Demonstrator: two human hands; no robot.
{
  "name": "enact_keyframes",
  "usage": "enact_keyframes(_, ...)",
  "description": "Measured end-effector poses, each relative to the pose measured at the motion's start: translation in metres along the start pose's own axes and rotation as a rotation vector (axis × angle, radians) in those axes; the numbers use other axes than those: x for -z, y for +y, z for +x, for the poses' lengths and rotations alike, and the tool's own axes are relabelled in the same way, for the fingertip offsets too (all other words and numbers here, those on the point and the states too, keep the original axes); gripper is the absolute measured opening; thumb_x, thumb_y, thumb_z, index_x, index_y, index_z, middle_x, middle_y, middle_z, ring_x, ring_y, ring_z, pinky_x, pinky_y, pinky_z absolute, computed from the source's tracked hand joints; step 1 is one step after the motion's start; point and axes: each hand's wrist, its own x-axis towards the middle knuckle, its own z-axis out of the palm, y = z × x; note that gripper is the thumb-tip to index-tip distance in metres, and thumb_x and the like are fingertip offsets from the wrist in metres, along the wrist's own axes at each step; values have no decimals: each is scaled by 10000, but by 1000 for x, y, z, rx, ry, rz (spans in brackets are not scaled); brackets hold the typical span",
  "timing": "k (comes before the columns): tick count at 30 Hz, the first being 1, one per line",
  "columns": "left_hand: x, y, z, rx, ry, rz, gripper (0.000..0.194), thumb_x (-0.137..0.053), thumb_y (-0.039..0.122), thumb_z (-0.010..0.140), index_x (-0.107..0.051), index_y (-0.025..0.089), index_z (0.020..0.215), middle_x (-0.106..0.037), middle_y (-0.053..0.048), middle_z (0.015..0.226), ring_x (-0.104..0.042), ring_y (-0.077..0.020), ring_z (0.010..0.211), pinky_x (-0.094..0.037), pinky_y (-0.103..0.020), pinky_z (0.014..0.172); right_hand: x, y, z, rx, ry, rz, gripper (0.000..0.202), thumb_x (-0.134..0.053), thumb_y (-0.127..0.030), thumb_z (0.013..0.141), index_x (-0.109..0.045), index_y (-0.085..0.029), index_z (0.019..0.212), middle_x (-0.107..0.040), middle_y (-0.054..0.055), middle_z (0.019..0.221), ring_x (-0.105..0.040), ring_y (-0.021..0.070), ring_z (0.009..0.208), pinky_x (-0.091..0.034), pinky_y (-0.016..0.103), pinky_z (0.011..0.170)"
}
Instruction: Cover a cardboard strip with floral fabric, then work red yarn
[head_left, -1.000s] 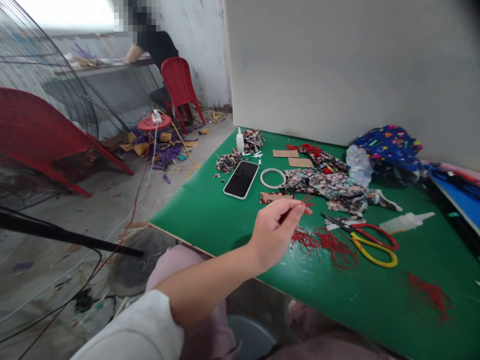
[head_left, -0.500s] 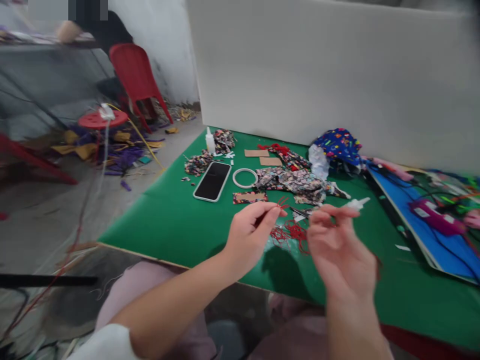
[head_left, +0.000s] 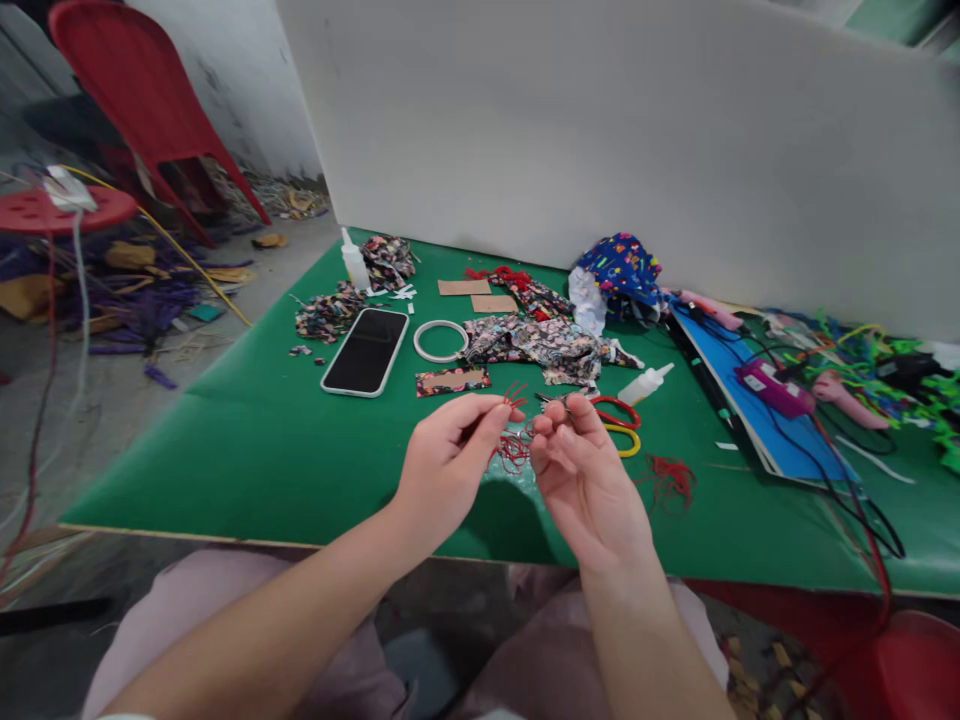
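Note:
Red strings point(head_left: 514, 396) stick up from the pinched thumb and forefinger of my left hand point(head_left: 450, 450). Close on its right, my right hand point(head_left: 589, 470) is palm up with its fingers curled; whether a thin string lies between the fingertips is too small to tell. Behind the right hand are scissors with red and yellow handles point(head_left: 630, 441). Loose red strings point(head_left: 512, 455) lie on the table between the hands, and another red bunch point(head_left: 673, 480) lies to the right. A floral strip with a tan piece on it point(head_left: 453, 381) rests beyond my left hand.
On the green table point(head_left: 262, 450) are a phone point(head_left: 366, 352), a white ring point(head_left: 440, 341), crumpled floral cloth point(head_left: 547, 343), glue bottles point(head_left: 646, 384), a blue folder point(head_left: 750, 400) and a purple device point(head_left: 775, 388). A white panel stands behind. A red chair point(head_left: 135, 90) is at left.
The view has shifted right, so the table items appear further left. My right hand has come closer to my left, uncovering the scissors and the right-hand red bunch.

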Motion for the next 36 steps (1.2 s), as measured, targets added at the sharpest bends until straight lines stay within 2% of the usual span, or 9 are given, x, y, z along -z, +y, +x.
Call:
enact_keyframes(7,1,2,1,-8,-6,37,155,-519,209,839,-662,178,788,-676,14,729,-568,-85,616,-427,-181,533,2,4,2,68,-47,-51,145,-732,-259,678,-600,-206,649,-574,-75,590,-554,27,545,-481,112,509)
enact_keyframes(9,1,1,0,-27,-10,58,156,-517,210,842,-660,179,788,-676,15,726,-565,-82,607,-426,-179,528,4,4,3,115,-26,-129,108,-712,-260,704,-624,-208,670,-607,-68,602,-571,29,543,-488,117,513)
enact_keyframes(12,1,0,-2,-97,3,125,155,-514,206,847,-658,178,795,-666,17,711,-551,-77,582,-423,-179,526,6,5,2,294,41,-354,30,-666,-241,754,-680,-234,780,-704,-34,743,-640,59,628,-532,158,592)
enact_keyframes(14,1,-1,-3,-165,17,190,153,-513,202,850,-655,173,801,-655,16,697,-554,-78,588,-429,-180,547,6,5,0,441,84,-529,94,-628,-239,788,-693,-255,855,-726,-19,834,-666,83,709,-545,185,641)
enact_keyframes(16,1,-3,-4,-229,19,249,153,-513,201,852,-652,165,799,-646,11,685,-566,-83,614,-435,-181,575,5,5,-3,525,102,-677,120,-623,-240,791,-700,-271,879,-730,-24,835,-671,95,742,-549,194,657)
enact_keyframes(19,0,-3,-5,-276,11,297,156,-507,201,857,-649,160,806,-643,3,690,-578,-87,641,-439,-181,598,3,5,-7,538,102,-798,117,-648,-240,766,-708,-289,854,-729,-39,791,-671,103,713,-551,202,633)
enact_keyframes(23,0,-1,-6,-320,-1,330,162,-503,196,857,-638,158,777,-602,12,634,-535,-81,584,-419,-180,556,4,6,-8,562,102,-874,116,-677,-240,736,-713,-281,838,-717,-21,842,-661,126,753,-550,240,664)
enact_keyframes(36,-1,0,-7,-288,-102,280,166,-499,175,855,-641,159,771,-579,11,610,-516,-84,583,-412,-187,563,5,5,-7,524,93,-857,67,-637,-261,772,-704,-263,766,-690,-16,771,-630,123,694,-531,255,636)
